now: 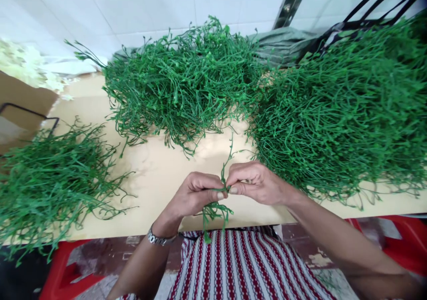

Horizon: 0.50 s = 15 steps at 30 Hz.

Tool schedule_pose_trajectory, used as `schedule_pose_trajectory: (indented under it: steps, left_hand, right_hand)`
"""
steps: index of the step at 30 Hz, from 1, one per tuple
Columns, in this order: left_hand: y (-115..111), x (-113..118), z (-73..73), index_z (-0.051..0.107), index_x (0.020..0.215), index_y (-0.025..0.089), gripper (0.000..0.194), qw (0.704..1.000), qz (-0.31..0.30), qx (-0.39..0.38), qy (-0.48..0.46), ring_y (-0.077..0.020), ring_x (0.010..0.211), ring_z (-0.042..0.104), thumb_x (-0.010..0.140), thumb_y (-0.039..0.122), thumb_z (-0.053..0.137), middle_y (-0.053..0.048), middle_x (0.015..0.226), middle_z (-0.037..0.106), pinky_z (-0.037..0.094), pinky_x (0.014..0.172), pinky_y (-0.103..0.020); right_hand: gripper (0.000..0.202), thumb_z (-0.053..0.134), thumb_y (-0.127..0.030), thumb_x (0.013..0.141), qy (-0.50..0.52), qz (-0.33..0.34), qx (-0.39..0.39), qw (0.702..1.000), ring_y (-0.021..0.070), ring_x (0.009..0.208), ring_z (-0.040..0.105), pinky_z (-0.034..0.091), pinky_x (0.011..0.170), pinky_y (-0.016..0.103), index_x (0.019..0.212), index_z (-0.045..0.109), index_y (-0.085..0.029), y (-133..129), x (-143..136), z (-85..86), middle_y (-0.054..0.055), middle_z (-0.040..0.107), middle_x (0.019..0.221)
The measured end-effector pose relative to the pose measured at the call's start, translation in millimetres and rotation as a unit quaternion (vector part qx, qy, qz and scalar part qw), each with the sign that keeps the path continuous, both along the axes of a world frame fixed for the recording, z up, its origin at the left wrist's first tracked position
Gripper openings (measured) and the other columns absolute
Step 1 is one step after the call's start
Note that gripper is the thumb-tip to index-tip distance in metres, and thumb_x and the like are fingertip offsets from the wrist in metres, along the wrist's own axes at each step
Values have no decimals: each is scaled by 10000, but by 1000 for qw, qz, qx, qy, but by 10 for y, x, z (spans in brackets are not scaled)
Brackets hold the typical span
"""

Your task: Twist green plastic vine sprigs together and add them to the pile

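Close to the table's front edge, my two hands meet over a few green artificial stems (215, 209). My left hand (196, 194) pinches them between thumb and fingers, and some stem ends droop below it toward my striped top. My right hand (255, 183) has its thumb and fingertips closed at the same spot, where the stems join. One thin stem sticks up between the hands, away from me. The exact bit under my right fingertips is mostly covered. A metal-band watch sits on my left wrist.
Green stems lie in a heap at the left (60, 175), a pile at the back middle (180, 82) and a large pile at the right (347, 113). A cardboard box (23, 99) and pale yellow flowers (23, 59) stand far left. Red stools (63, 269) show below the tabletop (150, 171).
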State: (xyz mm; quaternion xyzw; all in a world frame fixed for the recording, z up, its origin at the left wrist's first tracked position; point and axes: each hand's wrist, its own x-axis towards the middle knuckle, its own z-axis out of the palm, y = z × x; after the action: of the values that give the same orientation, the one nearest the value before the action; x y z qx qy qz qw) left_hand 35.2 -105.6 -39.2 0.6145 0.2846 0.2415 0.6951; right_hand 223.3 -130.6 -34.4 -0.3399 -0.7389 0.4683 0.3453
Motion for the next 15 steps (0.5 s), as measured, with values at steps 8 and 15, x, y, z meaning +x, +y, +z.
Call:
schedule_pose_trajectory:
  steps: [8,15]
  left_hand:
    - [-17,49,-52,731,575,197,242,996,9,-67,-66,-162,450,536,576,439,725,-86,522,643,423,456,-289]
    - [44,-36,-106,708,596,171,216,987,121,-58,-85,-103,450,449,610,386,721,-45,530,588,344,453,-248]
  right_hand:
    - [272,602,-393,781,255,-6,-148,955,93,545,470,374,508,222,693,590,-137,-94,-165,-207,-3,496,597]
    - [294,565,-431,797,276,-103,-99,951,100,530,432,361,522,238,671,535,-166,-86,34,-155,-17,469,566]
